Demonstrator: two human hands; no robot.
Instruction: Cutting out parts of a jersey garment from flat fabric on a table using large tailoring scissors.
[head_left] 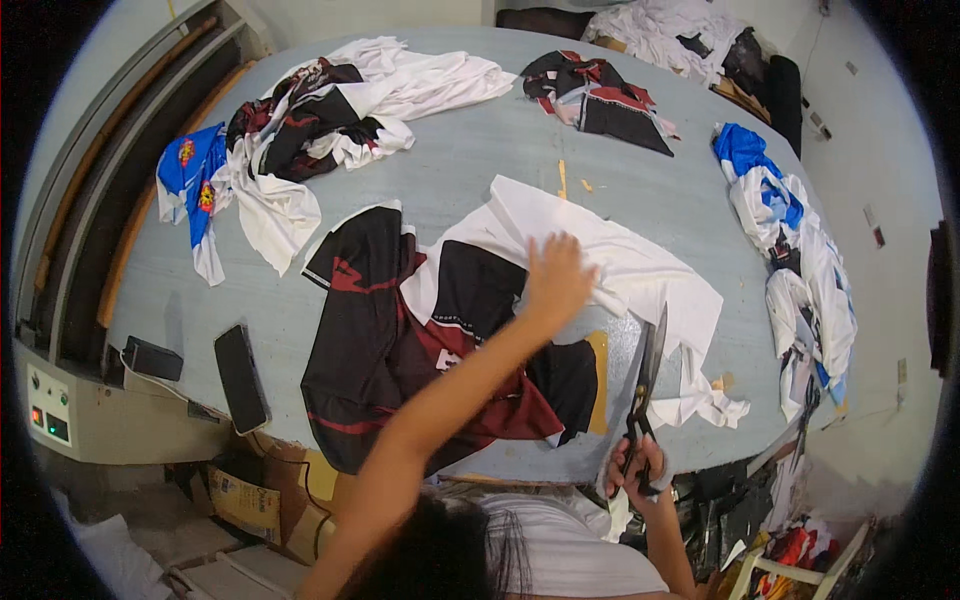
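Observation:
Spread over the table's near middle lies a large piece of black, dark red and white printed fabric (350, 300). A white fabric part (640, 255) reaches from it toward the right. My left hand (558, 280) rests on that white part, its fingers stretched out and partly smeared by motion. At the table's near edge, my right hand (640, 468) grips the black handles of large fabric scissors (648, 375). The blades point away from me, their tips at the edge of the white fabric. A narrow white scrap (700, 405) lies right of the scissors.
On the blue-grey table (470, 140), a pile of white and black fabric (320, 110) lies far left, black and red pieces (610, 105) far back, and blue and white cloth (785, 230) right. A black phone (241, 380) and a small black box (152, 358) sit at the left.

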